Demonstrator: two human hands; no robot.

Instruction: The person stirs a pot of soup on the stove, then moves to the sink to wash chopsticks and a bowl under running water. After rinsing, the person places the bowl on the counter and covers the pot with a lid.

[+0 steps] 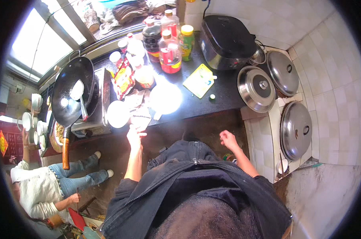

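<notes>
My left hand [135, 139] is at the counter's front edge, its fingers around the lower end of a small pale container [141, 121]; strong glare blurs its details. Beside it are a white round bowl or lid [118, 114] and a glaring, washed-out round thing [166, 98]. My right hand [228, 139] hangs in front of the counter, fingers loosely curled, with nothing visible in it. Beyond it on the dark countertop [195, 107] lie a yellow-green spouted pouch [200, 81] and a small light-green cap [212, 96], apart from each other.
A black wok [71, 89] with a ladle [78, 91] sits at left, its wooden handle [66, 154] jutting outward. Bottles [170, 53] and a red seasoning bag [123, 79] stand behind. An electric cooker [226, 41] and metal lids [256, 88] are right. A person [38, 188] stands at left.
</notes>
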